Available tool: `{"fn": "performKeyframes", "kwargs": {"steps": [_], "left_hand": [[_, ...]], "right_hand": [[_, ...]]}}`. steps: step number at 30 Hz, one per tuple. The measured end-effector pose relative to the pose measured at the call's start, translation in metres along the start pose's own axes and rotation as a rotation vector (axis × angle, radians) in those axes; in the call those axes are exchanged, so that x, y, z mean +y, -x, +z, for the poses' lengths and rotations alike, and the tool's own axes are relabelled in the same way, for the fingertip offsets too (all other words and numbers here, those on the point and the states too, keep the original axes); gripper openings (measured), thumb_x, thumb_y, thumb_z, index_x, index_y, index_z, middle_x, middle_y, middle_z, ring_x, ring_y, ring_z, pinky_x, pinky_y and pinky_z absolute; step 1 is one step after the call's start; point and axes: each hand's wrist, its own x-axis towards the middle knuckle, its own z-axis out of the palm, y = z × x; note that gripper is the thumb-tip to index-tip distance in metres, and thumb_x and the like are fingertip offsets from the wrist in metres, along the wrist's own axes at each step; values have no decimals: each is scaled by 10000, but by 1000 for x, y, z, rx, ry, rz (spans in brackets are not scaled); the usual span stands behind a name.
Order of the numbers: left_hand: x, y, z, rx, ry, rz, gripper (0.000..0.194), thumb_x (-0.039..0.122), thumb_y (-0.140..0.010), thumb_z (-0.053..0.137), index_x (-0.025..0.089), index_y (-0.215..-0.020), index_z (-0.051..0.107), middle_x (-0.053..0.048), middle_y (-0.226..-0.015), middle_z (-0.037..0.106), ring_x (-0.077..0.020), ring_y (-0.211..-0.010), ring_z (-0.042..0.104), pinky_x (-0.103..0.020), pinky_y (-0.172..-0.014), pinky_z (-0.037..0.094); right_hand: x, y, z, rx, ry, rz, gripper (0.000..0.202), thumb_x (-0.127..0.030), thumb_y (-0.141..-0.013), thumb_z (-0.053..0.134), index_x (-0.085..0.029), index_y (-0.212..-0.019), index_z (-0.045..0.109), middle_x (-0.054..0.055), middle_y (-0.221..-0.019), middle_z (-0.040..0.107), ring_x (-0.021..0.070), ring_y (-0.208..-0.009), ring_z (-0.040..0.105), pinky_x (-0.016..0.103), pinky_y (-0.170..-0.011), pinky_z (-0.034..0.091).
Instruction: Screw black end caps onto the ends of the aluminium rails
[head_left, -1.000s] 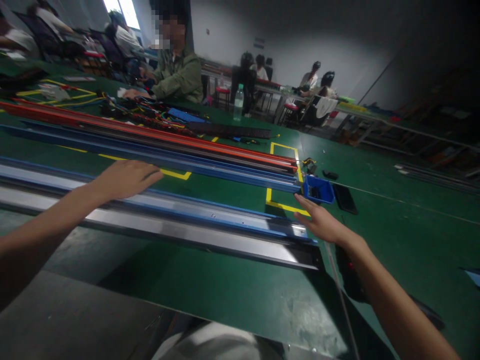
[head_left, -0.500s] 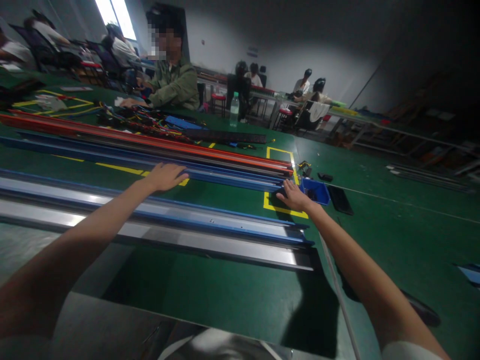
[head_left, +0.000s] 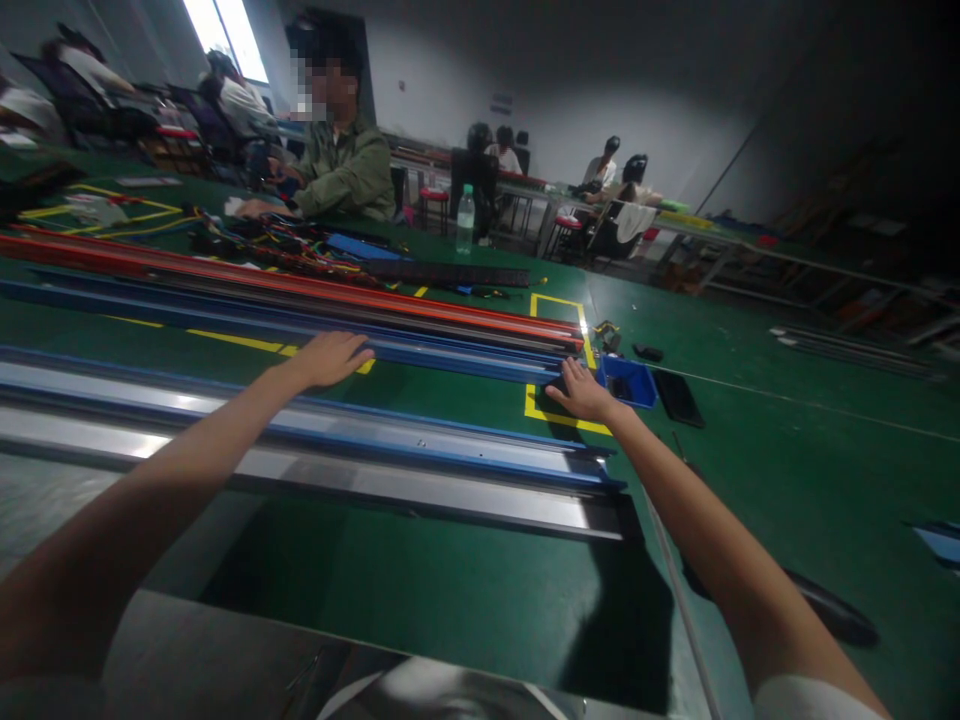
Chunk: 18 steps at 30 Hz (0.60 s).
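A long blue metal profile [head_left: 457, 361] lies across the green table. Over its near edge rests my left hand [head_left: 334, 358], open, fingers stretched out flat. My right hand [head_left: 585, 392] is at the profile's right end, open, with the thumb apart from the fingers. Just behind runs a row of orange-red profiles [head_left: 465, 312]. Nearer to me lie a blue-edged silver profile [head_left: 450, 444] and a silver channel with dark edges [head_left: 465, 492]. Whether my fingertips press on the blue profile or only touch it, I cannot tell.
Right of my right hand are a blue bin [head_left: 634, 382] and a black phone-like slab [head_left: 679, 398]. A bottle [head_left: 465, 222] stands behind tangled wires [head_left: 277, 240]. A person in a green jacket [head_left: 349, 170] sits across the table. Yellow tape [head_left: 570, 424] marks the tabletop.
Both hands stay on the blue profile, almost unmoved. The whole view has shifted very slightly.
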Motion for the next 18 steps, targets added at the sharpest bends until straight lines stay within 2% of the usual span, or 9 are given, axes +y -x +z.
{"fn": "performKeyframes", "kwargs": {"steps": [5,10,18], "left_hand": [[1,3,-4,-3,18,15,780,571,-1038,205,51,-1495,563,-242,-1475,644,-355,-1379,604,-465,-1159,439],[3,7,-10,-14,31,19,834,601,-1026,188,16,-1484,567,-265,-1457,647,-372,-1367,610,-476,-1155,442],[6,19,-10,-31,44,-20,816,611,-1024,229,42,-1514,549,-259,-1507,613,-394,-1421,564,-513,-1172,417]], "right_hand": [[-3,4,-1,-7,-10,3,1082,-790,-1018,222,53,-1697,202,281,-1767,200,401,-1660,169,542,-1353,203],[-4,9,0,-10,-19,-9,1055,-783,-1022,214,8,-1718,161,247,-1780,184,391,-1666,144,571,-1350,199],[-8,18,-1,-5,-24,-9,1100,-819,-1008,210,37,-1700,213,273,-1770,199,401,-1663,141,546,-1351,213]]}}
